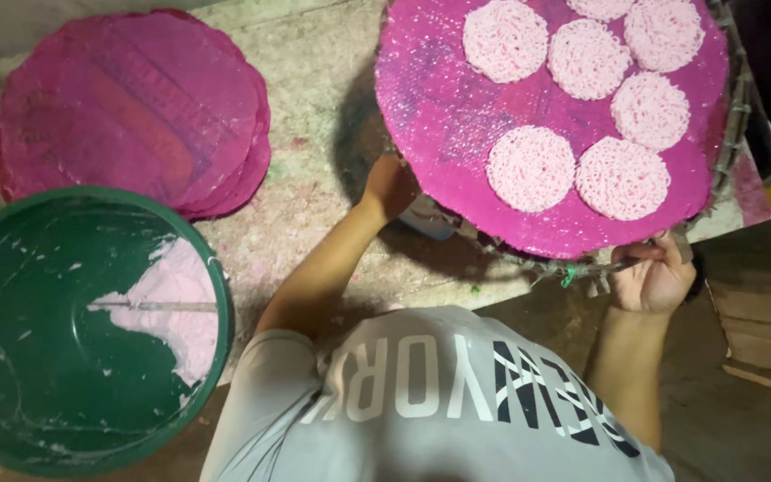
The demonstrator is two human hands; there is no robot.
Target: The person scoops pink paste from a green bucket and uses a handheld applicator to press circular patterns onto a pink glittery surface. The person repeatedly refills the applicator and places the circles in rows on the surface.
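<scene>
A round pink mesh tray carries several pale pink lacy noodle discs and rests on a woven rim. My left hand reaches to the tray's near-left edge, with its fingers hidden under the tray. My right hand is closed around the rim at the tray's near-right edge. Both arms stretch out from my grey printed shirt.
A stack of round pink mesh mats lies at the far left on a speckled surface. A large green bucket with pale pink batter stands near left. Wooden boards lie at the right.
</scene>
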